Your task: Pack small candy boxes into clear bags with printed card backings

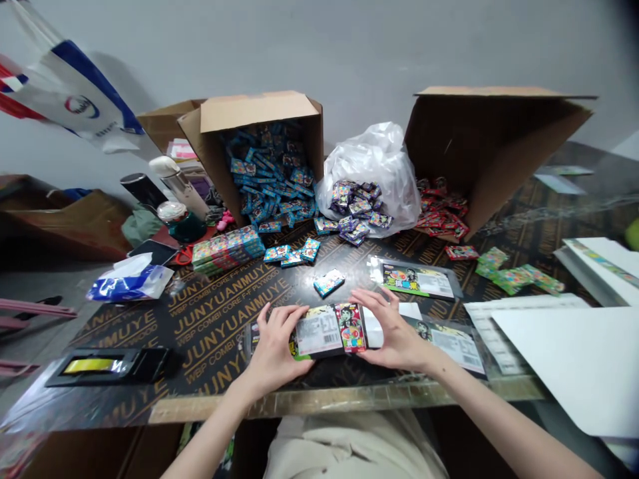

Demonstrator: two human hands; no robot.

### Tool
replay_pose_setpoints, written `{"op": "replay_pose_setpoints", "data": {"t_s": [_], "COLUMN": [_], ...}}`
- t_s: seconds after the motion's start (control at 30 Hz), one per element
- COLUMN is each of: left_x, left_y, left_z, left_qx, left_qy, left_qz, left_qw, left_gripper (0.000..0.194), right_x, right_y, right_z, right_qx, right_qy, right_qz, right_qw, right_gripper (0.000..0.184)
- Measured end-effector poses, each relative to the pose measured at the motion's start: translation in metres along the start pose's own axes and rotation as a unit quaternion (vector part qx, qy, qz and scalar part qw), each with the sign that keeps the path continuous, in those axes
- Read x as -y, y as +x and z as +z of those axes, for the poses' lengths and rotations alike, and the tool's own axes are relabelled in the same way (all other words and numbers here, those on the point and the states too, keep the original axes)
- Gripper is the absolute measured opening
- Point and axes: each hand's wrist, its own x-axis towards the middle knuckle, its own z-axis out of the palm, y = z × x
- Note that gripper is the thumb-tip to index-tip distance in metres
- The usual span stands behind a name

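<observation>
Near the table's front edge, my left hand [277, 342] is closed round the left part of a printed box [320, 330], thumb below and fingers on top. The box has a pale panel with a barcode, and black and green edges. A red cartoon-printed piece [351, 326] shows at its right end; I cannot tell whether it is a separate packet. My right hand [392, 329] grips that end, where a white flap [373, 327] shows. Just beyond the hands lies one small blue packet [329, 283]. Flat printed packaging [454, 346] lies partly under my right forearm.
At the back stand cartons of blue packets [272, 173] and red packets [442, 209], with purple packets [357, 203] in a plastic bag between. Stacked boxes [228, 249], a tissue pack [130, 278] and a tape dispenser [112, 367] are left; green packets [519, 276] and white sheets [564, 359] right.
</observation>
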Motion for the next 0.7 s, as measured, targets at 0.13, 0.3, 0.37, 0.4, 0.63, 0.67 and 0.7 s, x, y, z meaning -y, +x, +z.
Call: {"op": "replay_pose_setpoints", "data": {"t_s": [0.13,0.3,0.37,0.4,0.63,0.67,0.7], "left_x": [-0.003,0.0,0.002,0.003,0.013,0.017,0.022], "left_y": [0.002,0.003,0.006,0.009,0.022,0.021,0.019], "left_z": [0.0,0.003,0.005,0.008,0.042,0.047,0.052], "left_qx": [0.028,0.025,-0.001,-0.014,0.001,0.015,0.032], "left_qy": [-0.01,0.009,0.028,0.036,0.071,0.083,0.092], "left_qz": [0.019,0.038,0.039,0.038,0.027,0.012,-0.005], "left_qw": [0.999,0.999,0.999,0.999,0.997,0.996,0.995], "left_gripper": [0.07,0.071,0.068,0.068,0.068,0.066,0.065], "right_x": [-0.01,-0.008,0.002,0.007,-0.057,-0.084,-0.113], "right_y": [-0.001,-0.003,-0.008,-0.009,-0.025,-0.032,-0.041], "right_z": [0.0,0.002,0.004,0.005,-0.044,-0.066,-0.091], "right_qx": [0.064,0.014,-0.039,-0.052,-0.152,-0.204,-0.252], "right_qy": [0.046,0.009,0.005,0.008,-0.058,-0.097,-0.137], "right_qz": [-0.007,0.009,0.033,0.036,0.139,0.219,0.312], "right_qw": [0.997,1.0,0.999,0.998,0.977,0.949,0.906], "right_gripper": [0.088,0.103,0.103,0.097,0.068,0.07,0.072]}}
